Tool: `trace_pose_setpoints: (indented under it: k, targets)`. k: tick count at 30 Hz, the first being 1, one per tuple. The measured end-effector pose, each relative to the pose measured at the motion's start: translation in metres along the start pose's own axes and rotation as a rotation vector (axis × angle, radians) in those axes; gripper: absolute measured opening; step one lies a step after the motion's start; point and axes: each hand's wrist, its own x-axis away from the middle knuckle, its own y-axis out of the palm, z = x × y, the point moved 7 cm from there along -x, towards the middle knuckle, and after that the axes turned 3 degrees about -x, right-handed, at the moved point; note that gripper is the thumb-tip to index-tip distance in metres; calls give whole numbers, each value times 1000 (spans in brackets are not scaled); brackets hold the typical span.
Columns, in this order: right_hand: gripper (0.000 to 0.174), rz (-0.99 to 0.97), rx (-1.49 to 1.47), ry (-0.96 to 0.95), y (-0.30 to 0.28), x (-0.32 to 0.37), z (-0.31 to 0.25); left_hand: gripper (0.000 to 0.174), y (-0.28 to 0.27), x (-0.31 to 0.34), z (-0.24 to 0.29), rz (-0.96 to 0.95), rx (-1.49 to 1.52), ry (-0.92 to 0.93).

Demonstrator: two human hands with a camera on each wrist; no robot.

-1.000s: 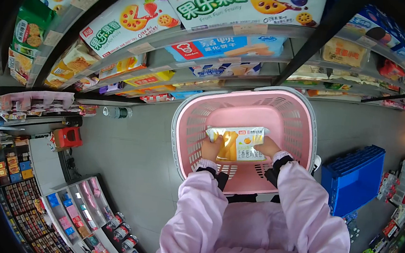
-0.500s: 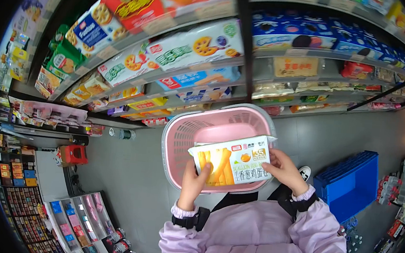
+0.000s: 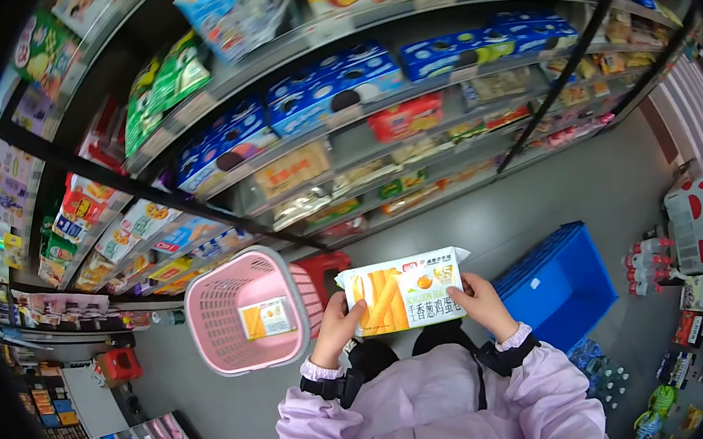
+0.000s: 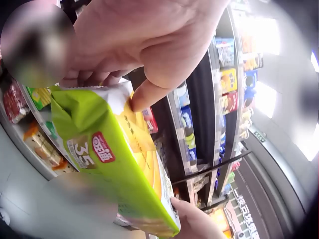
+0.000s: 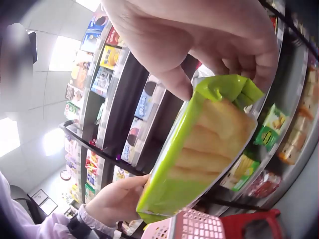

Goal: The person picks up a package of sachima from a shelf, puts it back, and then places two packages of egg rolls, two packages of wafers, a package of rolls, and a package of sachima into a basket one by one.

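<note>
In front of the lilac jacket (image 3: 428, 398), just right of the pink basket (image 3: 239, 278), the egg-roll packet (image 3: 402, 292) was held up face outward. The left grip (image 3: 335, 327) pinched one end, the right grip (image 3: 486, 305) the other. Good handling meant light, even pressure, since the rolls seemed brittle, with thumbs off the print.

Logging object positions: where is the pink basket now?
In the head view, the pink basket is left of centre, beside the person's left hand, with a packet inside.
</note>
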Motion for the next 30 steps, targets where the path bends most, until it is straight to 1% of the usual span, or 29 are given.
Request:
trace_pose_setpoints:
  k: [1, 4, 5, 6, 8, 10, 14, 17, 18, 19, 20, 22, 23, 26, 30]
  targets:
    - [35, 29, 16, -41, -20, 1, 7, 25, 20, -7, 0, -5, 72, 52]
    - [36, 16, 237, 17, -65, 5, 18, 25, 65, -19, 6, -67, -15, 83]
    - [38, 53, 289, -44, -75, 7, 17, 26, 73, -23, 0, -78, -108, 60]
    - [38, 63, 308, -38, -82, 7, 23, 28, 84, -23, 5, -96, -73, 63]
    - [38, 98, 348, -18, -95, 9, 34, 27, 101, -21, 17, -109, -74, 5]
    - [38, 98, 268, 5, -101, 11, 37, 26, 110, -28, 20, -135, -85, 29]
    - [38, 129, 224, 47, -105, 17, 44, 25, 112, -37, 10, -138, -133, 97]
    - [37, 156, 180, -54, -105, 23, 19, 28, 114, -38, 30, -169, -91, 141]
    - [37, 172, 239, -62, -105, 23, 14, 28, 113, -38, 34, -181, -77, 161]
    - [37, 186, 296, -67, -105, 24, 11, 29, 109, -41, 35, -163, -152, 207]
    - [36, 196, 354, -69, -104, 24, 10, 29, 107, -43, 38, -160, -153, 256]
    - [36, 255, 384, -95, -101, 23, 9, 29, 102, -44, 46, -149, -153, 342]
    - [36, 286, 397, -107, -99, 22, 7, 30, 100, -43, 50, -151, -181, 340]
    - [36, 307, 405, -54, -96, 19, 8, 30, 95, -47, 47, -158, -252, 313]
    - [36, 335, 356, -64, -102, 17, 8, 30, 106, -59, 40, -230, -154, 326]
